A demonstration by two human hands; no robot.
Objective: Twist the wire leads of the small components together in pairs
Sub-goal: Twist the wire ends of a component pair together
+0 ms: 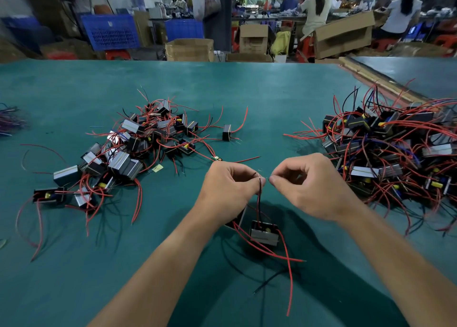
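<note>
1. Wire leads (259, 195), one dark and one red, run up from a small component (264, 235) that sits low over the table near the person. Their bare tips meet between the two hands, so the joint is in plain sight.
2. A second component (238, 220) shows only as an edge under the left wrist, just beside the first. It is probably the other half of the pair, though which lead belongs to which body cannot be told.
3. The left hand (228, 187) has its fingers curled, with thumb and forefinger pinching the leads just below the tips. This seems meant to keep the insulated part from turning.
4. The right hand (309, 185) is likewise curled and pinches the bare tips from the opposite side, fingertip almost against fingertip (the grip one would take to roll strands together).
5. The loose red leads of both parts trail toward the person, clear of the joint.
6. Heaps of the same parts lie on the green table (247, 91): a left pile (138, 141) and a denser right pile (385, 143), each within easy reach of one hand. One is probably stock and the other finished work; which is which is not clear.
7. A lone component (226, 132) sits apart between the piles.
</note>
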